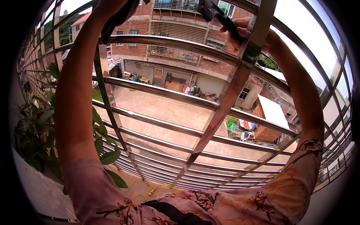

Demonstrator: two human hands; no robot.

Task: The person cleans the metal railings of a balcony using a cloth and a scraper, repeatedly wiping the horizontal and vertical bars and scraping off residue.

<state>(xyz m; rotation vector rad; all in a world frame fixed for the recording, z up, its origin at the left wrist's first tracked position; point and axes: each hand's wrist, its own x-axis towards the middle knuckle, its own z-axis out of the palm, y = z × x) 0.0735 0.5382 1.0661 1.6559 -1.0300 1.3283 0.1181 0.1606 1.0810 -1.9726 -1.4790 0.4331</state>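
My right hand is curled around a black plastic handle with a wider head at its upper end. A flat stainless-steel upright of the window grille crosses in front of this hand, with fingers on one side and wrist on the other. My left hand is mostly cut off by the top edge, with its fingers out of view. Right beside its wrist is a dark, glossy black object, near a grille bar; whether the hand grips it cannot be seen.
Horizontal steel tubes span the grille before me. A leafy potted plant crowds my left arm. Below lie a yellow cable end and white string on the ledge. A black strap crosses my chest. Outside are a paved yard and brick building.
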